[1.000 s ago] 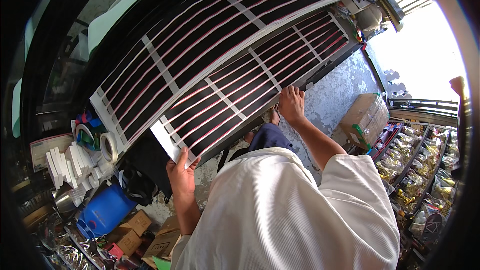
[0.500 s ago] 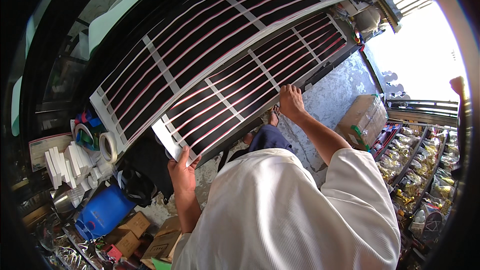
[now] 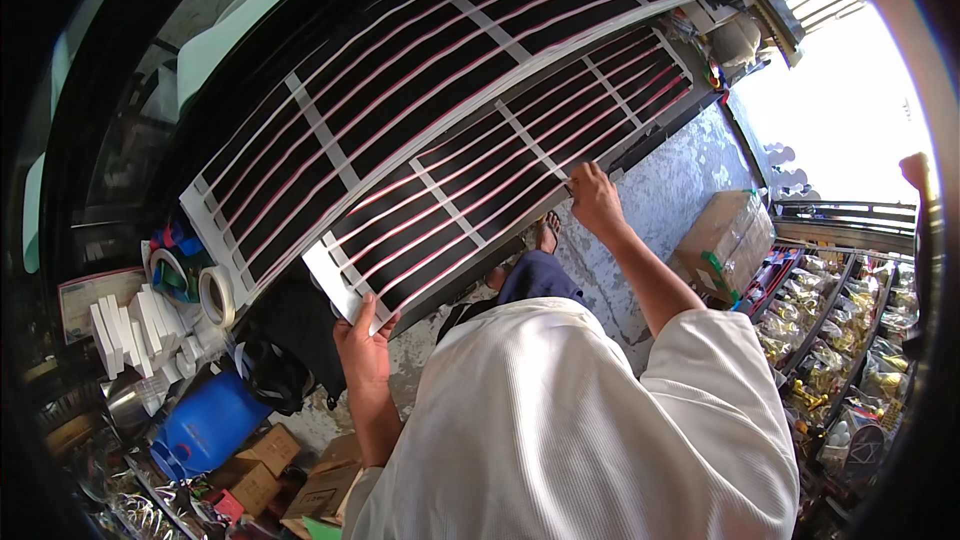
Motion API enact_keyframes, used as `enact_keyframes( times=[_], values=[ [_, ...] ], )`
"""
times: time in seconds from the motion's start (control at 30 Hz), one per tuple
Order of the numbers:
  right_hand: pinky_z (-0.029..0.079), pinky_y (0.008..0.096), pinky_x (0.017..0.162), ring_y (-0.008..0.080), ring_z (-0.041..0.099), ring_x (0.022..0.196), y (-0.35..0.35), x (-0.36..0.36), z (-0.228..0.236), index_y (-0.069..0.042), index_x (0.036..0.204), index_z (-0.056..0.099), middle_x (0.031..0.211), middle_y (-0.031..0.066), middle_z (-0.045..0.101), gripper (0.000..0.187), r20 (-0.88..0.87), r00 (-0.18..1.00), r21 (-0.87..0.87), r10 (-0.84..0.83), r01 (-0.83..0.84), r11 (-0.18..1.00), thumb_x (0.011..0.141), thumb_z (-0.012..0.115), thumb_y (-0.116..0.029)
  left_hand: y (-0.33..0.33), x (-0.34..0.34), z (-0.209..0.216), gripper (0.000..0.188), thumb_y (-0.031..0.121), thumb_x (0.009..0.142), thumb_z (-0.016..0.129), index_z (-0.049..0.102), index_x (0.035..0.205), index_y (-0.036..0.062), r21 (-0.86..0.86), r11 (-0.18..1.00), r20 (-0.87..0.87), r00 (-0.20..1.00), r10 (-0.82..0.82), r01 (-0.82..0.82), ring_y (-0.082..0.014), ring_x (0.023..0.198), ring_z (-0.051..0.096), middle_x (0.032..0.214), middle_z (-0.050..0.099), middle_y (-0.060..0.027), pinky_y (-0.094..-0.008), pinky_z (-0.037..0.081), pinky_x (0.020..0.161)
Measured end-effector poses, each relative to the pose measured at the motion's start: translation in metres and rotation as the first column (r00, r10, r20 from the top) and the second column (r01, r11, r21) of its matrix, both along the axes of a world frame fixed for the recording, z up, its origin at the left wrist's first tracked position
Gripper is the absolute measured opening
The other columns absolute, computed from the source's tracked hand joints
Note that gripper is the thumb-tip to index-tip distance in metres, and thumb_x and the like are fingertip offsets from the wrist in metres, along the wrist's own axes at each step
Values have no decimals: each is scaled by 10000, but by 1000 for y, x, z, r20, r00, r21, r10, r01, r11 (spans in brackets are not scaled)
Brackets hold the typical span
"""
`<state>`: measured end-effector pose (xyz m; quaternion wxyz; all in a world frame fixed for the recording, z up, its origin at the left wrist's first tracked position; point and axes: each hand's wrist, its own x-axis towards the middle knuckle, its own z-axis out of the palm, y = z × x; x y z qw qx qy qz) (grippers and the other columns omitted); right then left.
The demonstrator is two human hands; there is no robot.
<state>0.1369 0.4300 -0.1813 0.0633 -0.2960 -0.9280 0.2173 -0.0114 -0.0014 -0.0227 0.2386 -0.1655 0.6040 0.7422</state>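
- Black flat sheet with narrow white, red-edged strips (image 3: 404, 238) and grey crossbands (image 3: 447, 202) lies lengthwise before the person, its plain white end at the left.
- Left hand (image 3: 365, 348) grips the near corner of that white end, thumb on top and fingers bent underneath — a hold that probably steadies it against sliding.
- Right hand (image 3: 597, 202) is at the near edge, partway along, fingers curled by a crossband; whether they pinch anything I cannot tell. Such a wide spread between hands likely helps hold the edge straight.
- Dark grey flat board (image 3: 650, 140) shows along that near edge, seemingly a firm backing.
- Larger black sheet with similar strips (image 3: 400, 90) lies beyond, its pale border running alongside.
- White ring-shaped tape roll (image 3: 229, 300) stands on edge beside white rectangular blocks (image 3: 125, 330) — near the sheets' left end, perhaps for easy reach.
- Blue plastic drum (image 3: 210, 425) lies farther out, lower left; a brown cardboard box (image 3: 728, 240) sits right, on the floor.
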Motion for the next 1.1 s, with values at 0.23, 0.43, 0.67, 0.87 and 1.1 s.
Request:
enact_keyframes(
  times=[0.23, 0.43, 0.67, 0.87, 1.1],
  values=[
    [580, 518, 915, 445, 715, 1075, -18, 19, -23, -19, 1151, 683, 1121, 209, 702, 164, -246, 921, -173, -303, 266, 948, 992, 700, -54, 0, -1, 12, 218, 147, 1041, 812, 750, 1221, 40, 27, 1000, 10, 1000, 0, -1, -187, 948, 773, 1105, 787, -69, -386, 665, 795],
    [564, 446, 763, 309, 741, 868, -13, 10, -44, -8, 1056, 742, 978, 163, 781, 304, -84, 743, -454, -664, 565, 689, 1000, 824, -296, 2, -3, 22, 189, 155, 1053, 806, 749, 1185, 33, 47, 999, 25, 1000, -10, 9, -186, 938, 758, 1096, 771, -61, -400, 659, 802],
    [491, 324, 672, 154, 736, 785, 10, 3, -52, -20, 1104, 796, 932, 64, 802, 447, 353, 683, -911, -639, 407, -67, 1067, 783, -466, 1, -7, 23, 182, 144, 1050, 808, 751, 1189, 41, 68, 998, 43, 999, -16, 13, -179, 928, 764, 1081, 780, -51, -397, 668, 799],
    [567, 304, 769, 181, 774, 895, 4, -2, -54, -40, 1151, 745, 1013, 55, 798, 271, 419, 648, -900, -636, 203, -385, 1102, 762, -306, 0, -5, 23, 190, 136, 1049, 808, 754, 1206, 45, 67, 998, 56, 998, 11, -15, -181, 939, 771, 1091, 786, -57, -397, 674, 804],
    [614, 333, 821, 162, 753, 913, -1, 2, -88, -68, 1123, 726, 1011, 24, 764, 49, 202, 636, -952, -745, -51, -302, 1095, 717, -107, -1, -5, 22, 177, 135, 1046, 809, 756, 1192, 49, 83, 997, 62, 998, -9, 4, -180, 943, 770, 1090, 786, -49, -394, 674, 804]
  ],
)
